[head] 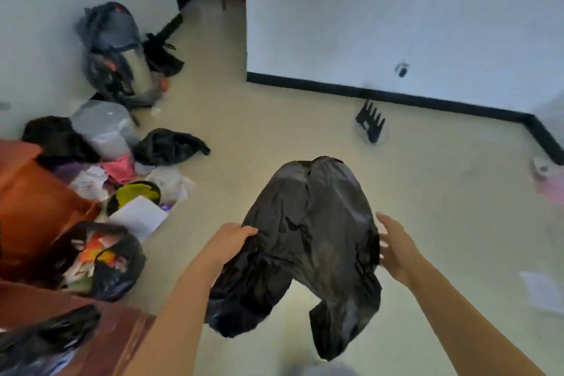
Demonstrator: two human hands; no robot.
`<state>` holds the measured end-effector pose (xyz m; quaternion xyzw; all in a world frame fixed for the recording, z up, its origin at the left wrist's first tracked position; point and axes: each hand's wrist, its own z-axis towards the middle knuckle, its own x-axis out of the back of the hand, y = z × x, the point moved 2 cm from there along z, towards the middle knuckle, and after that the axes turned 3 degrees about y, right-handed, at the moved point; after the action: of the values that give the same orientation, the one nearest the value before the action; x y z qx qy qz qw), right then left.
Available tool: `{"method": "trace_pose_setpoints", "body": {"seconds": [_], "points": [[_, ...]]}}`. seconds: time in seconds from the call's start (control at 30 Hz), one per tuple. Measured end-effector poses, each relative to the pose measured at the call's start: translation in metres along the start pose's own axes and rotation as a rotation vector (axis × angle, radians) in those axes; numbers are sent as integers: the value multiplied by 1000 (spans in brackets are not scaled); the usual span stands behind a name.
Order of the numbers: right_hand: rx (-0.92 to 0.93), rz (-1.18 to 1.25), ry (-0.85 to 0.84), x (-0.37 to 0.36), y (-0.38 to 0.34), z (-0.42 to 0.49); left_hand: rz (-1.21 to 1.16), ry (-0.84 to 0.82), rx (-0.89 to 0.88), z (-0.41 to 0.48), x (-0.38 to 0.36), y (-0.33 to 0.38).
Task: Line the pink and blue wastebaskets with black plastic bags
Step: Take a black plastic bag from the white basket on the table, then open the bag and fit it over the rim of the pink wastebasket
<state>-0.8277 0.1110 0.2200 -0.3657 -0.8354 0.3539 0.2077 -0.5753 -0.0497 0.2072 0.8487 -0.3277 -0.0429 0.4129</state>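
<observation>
A black plastic bag (311,241) hangs in the air in front of me, puffed out, with its two handle loops dangling toward me. My left hand (229,241) grips the bag's left edge. My right hand (393,247) is at the bag's right edge with its fingers spread, touching or pinching the plastic; the grip itself is blurred. No pink or blue wastebasket shows clearly; a blurred grey-blue shape (320,371) sits at the bottom edge below the bag.
Litter lies at the left: an orange-brown bag (33,207), a full black rubbish bag (106,262), another crumpled black bag (168,145), papers, a clear bag (103,128). A vacuum cleaner (119,52) stands by the wall. A small black rack (370,120) sits near the baseboard.
</observation>
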Motion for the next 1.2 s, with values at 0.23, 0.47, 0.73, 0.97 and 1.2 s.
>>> {"method": "trace_pose_setpoints", "body": {"seconds": [0.23,0.47,0.73,0.97,1.2], "points": [[291,75,63,168,-55,34,130,-165,-88,41,-199,121],[246,149,67,276,-109,122,326,-230,-294,109,-357,233],[174,-53,392,399,-211,292,405,-361,-351,218,-542,375],[168,-50,659,541,-286,374,259,-787,-152,268,-705,481],[134,-39,829,717,-329,458,366,-973,-129,311,-901,561]]}}
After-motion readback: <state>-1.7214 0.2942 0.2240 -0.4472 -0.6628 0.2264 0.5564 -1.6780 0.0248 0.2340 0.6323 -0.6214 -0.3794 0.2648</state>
